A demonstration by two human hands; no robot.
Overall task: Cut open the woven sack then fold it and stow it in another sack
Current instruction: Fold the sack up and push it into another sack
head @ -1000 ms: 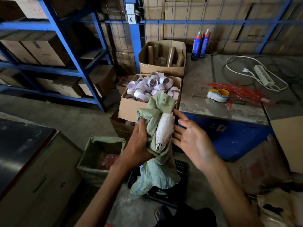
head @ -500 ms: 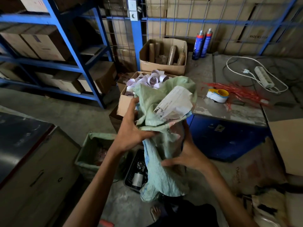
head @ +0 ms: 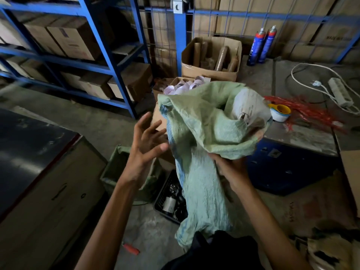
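In a storeroom of blue shelving, the left hand (head: pixel 146 141) has let go of the green woven sack (head: pixel 204 152) and hangs spread beside it; the right hand (head: pixel 231 168) alone clamps the bunched, half-folded cloth, above the open second sack (head: pixel 116 168) on the floor.

Both forearms are bare, with no sleeves, gloves, rings or wristwear visible on the left hand (head: pixel 145 142) or right hand (head: pixel 232 170). Dark clothing (head: pixel 218 252) appears at the frame's lower centre.
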